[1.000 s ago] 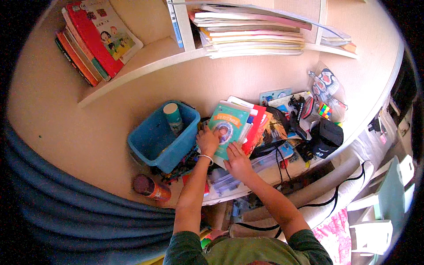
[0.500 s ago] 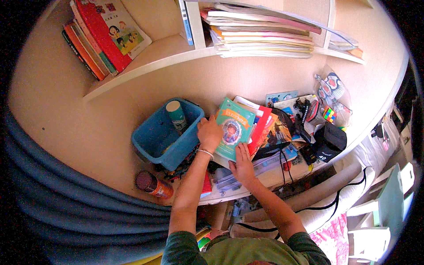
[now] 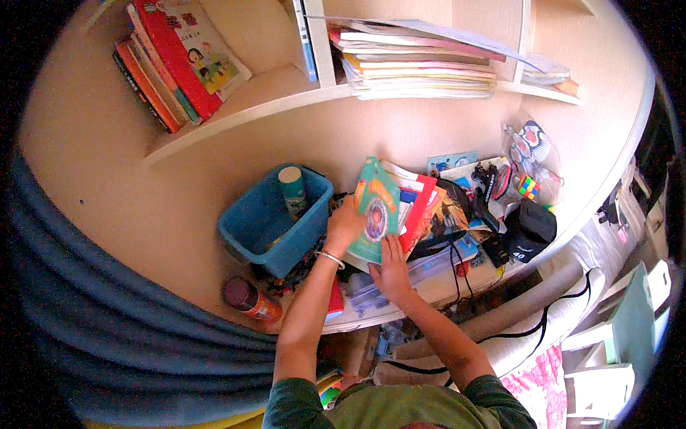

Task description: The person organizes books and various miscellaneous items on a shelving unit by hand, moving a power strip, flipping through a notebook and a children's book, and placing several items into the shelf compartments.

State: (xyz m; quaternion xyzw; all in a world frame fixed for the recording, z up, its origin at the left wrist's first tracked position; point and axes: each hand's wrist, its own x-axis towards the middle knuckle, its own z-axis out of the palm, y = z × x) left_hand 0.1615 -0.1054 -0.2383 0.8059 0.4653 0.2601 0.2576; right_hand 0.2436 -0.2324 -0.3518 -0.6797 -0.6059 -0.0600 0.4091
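A green picture-covered book [image 3: 374, 207] stands tilted above the pile, its left side raised. My left hand [image 3: 345, 225] grips that book by its left edge, with fingers closed around it and a pale bracelet at the wrist. Against the book's lower right corner rests my right hand [image 3: 391, 270], its fingers stretched out and touching the cover. Just right of the green book lie a red-covered book [image 3: 421, 207] and other booklets, overlapping one another. A blue plastic basket [image 3: 279, 261] stands left of my left hand, holding a green canister with a pale lid [image 3: 293, 189].
A dark-lidded orange jar [image 3: 257, 304] stands near the desk's front edge. At the right lie a black cap [image 3: 532, 229], a puzzle cube [image 3: 528, 187] and cables. Above, a shelf carries stacked papers [image 3: 421, 68] and leaning books [image 3: 175, 64]. A blue curtain [image 3: 128, 322] hangs left.
The green book has tilted, so its cover looks narrower and more of the red-covered book shows. My left hand has shifted slightly with its edge. The right hand has hardly moved.
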